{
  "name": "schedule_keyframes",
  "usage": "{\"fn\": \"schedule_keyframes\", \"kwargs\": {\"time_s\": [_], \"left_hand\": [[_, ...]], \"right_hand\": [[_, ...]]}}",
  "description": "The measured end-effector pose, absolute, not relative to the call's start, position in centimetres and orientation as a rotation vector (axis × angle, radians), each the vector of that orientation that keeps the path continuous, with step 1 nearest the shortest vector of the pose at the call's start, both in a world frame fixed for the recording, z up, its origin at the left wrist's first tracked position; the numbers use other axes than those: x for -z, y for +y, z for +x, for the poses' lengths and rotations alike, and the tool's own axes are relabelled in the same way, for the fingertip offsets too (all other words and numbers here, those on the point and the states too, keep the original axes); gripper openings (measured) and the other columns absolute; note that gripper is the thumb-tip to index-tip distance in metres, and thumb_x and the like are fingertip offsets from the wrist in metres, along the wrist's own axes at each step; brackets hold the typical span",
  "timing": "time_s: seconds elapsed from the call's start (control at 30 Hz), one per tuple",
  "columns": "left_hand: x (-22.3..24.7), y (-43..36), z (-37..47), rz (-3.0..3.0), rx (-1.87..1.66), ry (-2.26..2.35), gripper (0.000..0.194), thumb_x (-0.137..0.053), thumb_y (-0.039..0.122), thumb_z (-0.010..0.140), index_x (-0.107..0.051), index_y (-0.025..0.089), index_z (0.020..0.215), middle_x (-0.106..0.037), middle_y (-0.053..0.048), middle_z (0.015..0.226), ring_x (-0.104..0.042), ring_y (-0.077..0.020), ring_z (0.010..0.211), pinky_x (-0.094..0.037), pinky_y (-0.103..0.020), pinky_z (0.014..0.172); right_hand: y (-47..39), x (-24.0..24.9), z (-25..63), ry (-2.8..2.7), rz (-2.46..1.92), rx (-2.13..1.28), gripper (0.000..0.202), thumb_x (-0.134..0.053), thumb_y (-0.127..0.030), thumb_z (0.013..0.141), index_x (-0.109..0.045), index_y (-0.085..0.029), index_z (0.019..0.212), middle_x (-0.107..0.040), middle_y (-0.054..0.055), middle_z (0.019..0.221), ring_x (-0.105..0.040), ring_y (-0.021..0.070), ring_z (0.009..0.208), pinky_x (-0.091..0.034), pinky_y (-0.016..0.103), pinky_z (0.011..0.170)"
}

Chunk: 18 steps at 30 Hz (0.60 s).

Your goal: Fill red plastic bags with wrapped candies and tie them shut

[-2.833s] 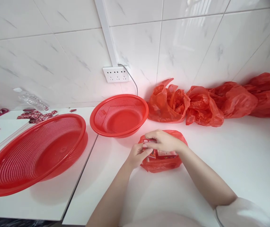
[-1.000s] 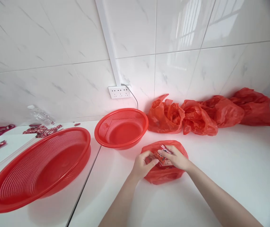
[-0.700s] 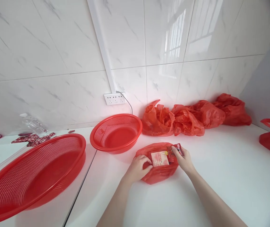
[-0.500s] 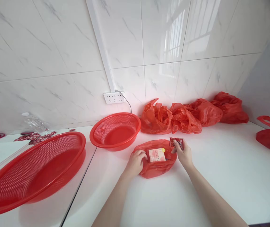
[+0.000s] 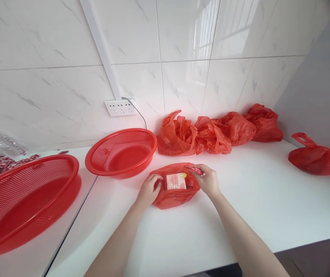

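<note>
An open red plastic bag stands on the white table, with a pale pink printed box and a small yellow piece at its mouth. My left hand grips the bag's left rim, its fingers curled over the edge. Between the fingertips of my right hand is a small shiny red packet, seen nearly edge-on over the bag's right side. Other contents of the bag are mostly hidden by the box.
Two red plastic baskets, a round one and a larger one, stand to the left. Several red bags line the tiled wall; a tied red bag sits far right. A clear plastic bottle lies at the left.
The view has shifted right and down. My right hand has brought the red packet inward over the bag's mouth and turned it edge-on. My left hand stays at the bag's left rim.
</note>
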State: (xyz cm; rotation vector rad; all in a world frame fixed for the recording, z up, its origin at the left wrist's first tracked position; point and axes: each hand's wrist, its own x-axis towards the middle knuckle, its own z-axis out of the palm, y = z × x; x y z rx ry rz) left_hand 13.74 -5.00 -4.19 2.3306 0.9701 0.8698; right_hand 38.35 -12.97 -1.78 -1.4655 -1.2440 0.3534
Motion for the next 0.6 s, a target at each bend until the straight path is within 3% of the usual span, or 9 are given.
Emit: {"fn": "schedule_keyframes", "kwargs": {"time_s": [0.3, 0.43, 0.53, 0.6], "left_hand": [[0.0, -7.9, 14.9, 2.469, -1.007, 0.996, 0.020, -0.048, 0.023, 0.089, -0.059, 0.022, 0.106, -0.064, -0.007, 0.108, -0.057, -0.0225, 0.105, -0.041, -0.038, 0.096], [-4.2, -13.9, 15.6, 2.404, -0.475, 0.692, 0.019, -0.046, 0.028, 0.092, -0.064, 0.025, 0.097, -0.068, -0.002, 0.089, -0.062, -0.0167, 0.080, -0.045, -0.028, 0.078], [-5.3, -18.8, 14.9, 2.271, -0.081, 0.523, 0.020, -0.053, 0.033, 0.089, -0.067, 0.027, 0.103, -0.071, -0.001, 0.093, -0.063, -0.0173, 0.083, -0.045, -0.026, 0.079], [-4.5, -21.3, 13.8, 2.099, 0.060, 0.618, 0.028, -0.043, 0.025, 0.092, -0.069, 0.028, 0.103, -0.071, -0.001, 0.097, -0.064, -0.0170, 0.088, -0.045, -0.026, 0.082]], "right_hand": [[-13.2, 1.3, 38.5, -1.214, -1.528, -0.260, 0.025, -0.059, -0.042, 0.082, -0.066, -0.019, 0.079, -0.067, 0.003, 0.073, -0.058, 0.0173, 0.064, -0.046, 0.028, 0.063], [-13.5, 1.1, 38.0, -1.297, -1.486, -0.222, 0.027, -0.055, -0.045, 0.085, -0.065, -0.020, 0.082, -0.067, 0.004, 0.075, -0.057, 0.0168, 0.063, -0.044, 0.028, 0.062], [-13.8, 1.0, 37.6, -1.370, -1.448, -0.187, 0.025, -0.054, -0.043, 0.087, -0.065, -0.020, 0.083, -0.066, 0.004, 0.077, -0.057, 0.0171, 0.065, -0.043, 0.028, 0.064], [-14.1, 0.9, 37.2, -1.418, -1.435, -0.181, 0.025, -0.054, -0.041, 0.088, -0.065, -0.020, 0.084, -0.066, 0.005, 0.078, -0.057, 0.0171, 0.064, -0.043, 0.028, 0.064]]}}
